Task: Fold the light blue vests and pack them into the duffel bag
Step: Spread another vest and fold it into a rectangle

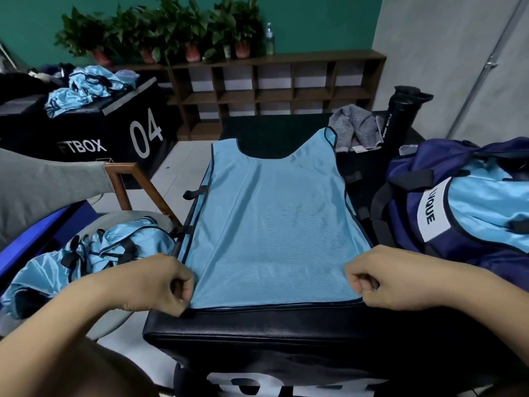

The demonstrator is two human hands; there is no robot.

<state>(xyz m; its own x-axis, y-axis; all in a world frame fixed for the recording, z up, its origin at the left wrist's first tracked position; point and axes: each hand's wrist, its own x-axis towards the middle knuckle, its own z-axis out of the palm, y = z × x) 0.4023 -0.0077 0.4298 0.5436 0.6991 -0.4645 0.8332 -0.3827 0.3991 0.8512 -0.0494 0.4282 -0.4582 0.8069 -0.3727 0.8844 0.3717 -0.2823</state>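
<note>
Vest spread flat, both hands pinching its hem

Fabric first: I see a light blue mesh vest with dark piping (274, 219) lying flat and smooth on top of a black padded box (257, 333), its neck opening pointing away from me and its hem nearest the camera. My left hand (160, 285) is curled, with thumb and fingers pressed together on the vest's near left corner. My right hand (380, 277) is curled the same way, pinching the near right corner. Both hands rest at the hem line, well apart from each other, with the vest stretched between them.

To the right, beside the box, sits a navy blue duffel bag with a white label (412, 213). Its top is open, and shiny light blue vest fabric (486, 207) is lying inside it. To my left, a crumpled heap of light blue vests with black straps (94, 253) rests on a grey round seat (114, 222). Farther back on the left, a few more rumpled blue vests (83, 90) lie on a second black box marked 04 (120, 133).

Beyond the spread vest I make out a grey striped cloth (355, 127) and a black sport bottle (400, 116), close together. A brown wooden cubby shelf (274, 84) runs along the green wall, with potted green plants (169, 32) standing on top.
</note>
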